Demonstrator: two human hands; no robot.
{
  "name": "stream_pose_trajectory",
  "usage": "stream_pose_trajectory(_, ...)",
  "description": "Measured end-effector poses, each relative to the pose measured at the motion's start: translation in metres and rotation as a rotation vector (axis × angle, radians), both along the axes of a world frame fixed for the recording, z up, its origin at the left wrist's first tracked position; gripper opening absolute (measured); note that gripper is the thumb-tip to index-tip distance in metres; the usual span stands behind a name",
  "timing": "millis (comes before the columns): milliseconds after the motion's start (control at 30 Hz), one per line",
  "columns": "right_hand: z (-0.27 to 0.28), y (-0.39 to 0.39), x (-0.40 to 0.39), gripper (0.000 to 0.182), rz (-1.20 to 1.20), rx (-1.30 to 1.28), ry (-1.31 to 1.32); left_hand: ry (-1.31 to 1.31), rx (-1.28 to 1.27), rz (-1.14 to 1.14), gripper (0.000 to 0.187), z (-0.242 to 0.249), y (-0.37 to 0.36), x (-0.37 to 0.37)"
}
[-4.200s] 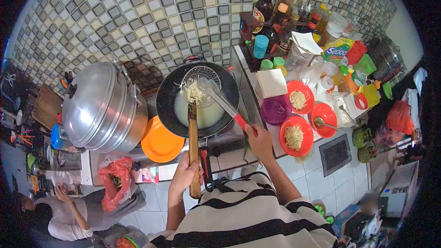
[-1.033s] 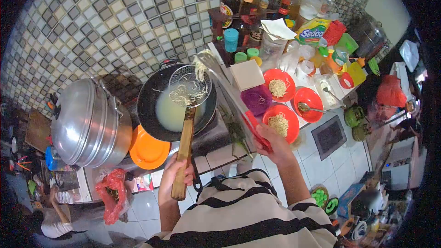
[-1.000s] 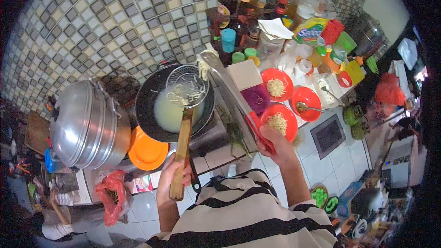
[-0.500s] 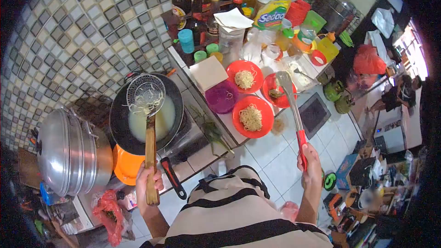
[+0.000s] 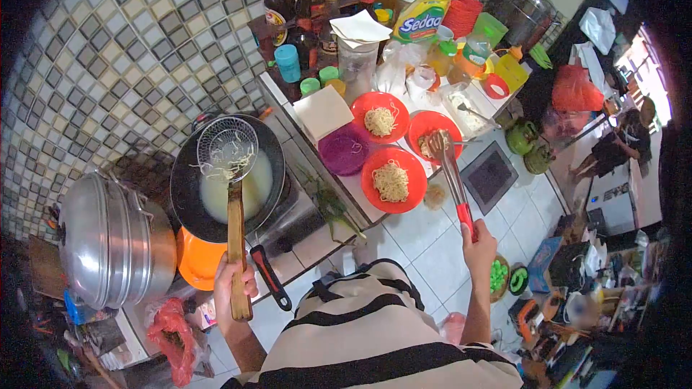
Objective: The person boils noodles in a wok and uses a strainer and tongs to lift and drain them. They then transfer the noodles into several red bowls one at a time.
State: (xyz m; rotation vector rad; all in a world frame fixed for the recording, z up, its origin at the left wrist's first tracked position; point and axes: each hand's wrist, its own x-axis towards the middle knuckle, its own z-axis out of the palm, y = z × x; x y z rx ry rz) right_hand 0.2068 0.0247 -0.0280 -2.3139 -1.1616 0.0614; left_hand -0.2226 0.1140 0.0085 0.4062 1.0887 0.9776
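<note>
My left hand [image 5: 234,287] is wrapped round the wooden handle of a wire strainer [image 5: 227,150], which holds some noodles over a black pan [image 5: 186,198] of cloudy liquid. My right hand [image 5: 478,245] grips the red handle of metal tongs [image 5: 455,184]. The tongs' tips are at the noodles on the right red plate [image 5: 416,128]. Noodles also lie on the upper red plate [image 5: 358,106] and on the lower red plate [image 5: 418,194]. Beside them is a purple plate [image 5: 340,153] with a few strands.
A large metal steamer [image 5: 108,238] stands left of the pan, near an orange plate [image 5: 189,263]. Bottles [image 5: 280,0], tubs and a yellow Sedaap packet [image 5: 422,21] crowd the counter's back. Gas cylinders [image 5: 522,137] stand on the floor; a person [image 5: 623,145] is at far right.
My right hand has moved slightly up and left, and the tongs' tips have come down to the noodles on the right red plate. The strainer has stayed over the pan.
</note>
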Motion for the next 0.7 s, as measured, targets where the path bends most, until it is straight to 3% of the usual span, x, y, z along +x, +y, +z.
stream_pose_trajectory(267,0.019,0.004,-0.003,0.029,-0.064,-0.013,-0.086,0.030,0.010,0.034,0.016,-0.002,-0.007,-0.005)
stream_pose_trajectory(333,0.020,0.007,0.000,0.031,-0.037,0.119,0.100,0.037,0.018,0.042,0.016,-0.004,-0.010,-0.006)
stream_pose_trajectory(500,0.027,0.010,-0.002,0.032,-0.050,0.111,0.202,0.064,0.026,0.079,0.016,-0.005,-0.015,-0.006)
stream_pose_trajectory(567,0.023,0.012,-0.004,0.031,-0.042,0.086,-0.058,0.057,0.027,0.069,0.016,-0.008,-0.016,-0.008)
stream_pose_trajectory(700,0.013,0.008,0.004,0.031,-0.025,0.123,-0.101,0.074,0.005,0.070,0.016,-0.009,-0.019,-0.012)
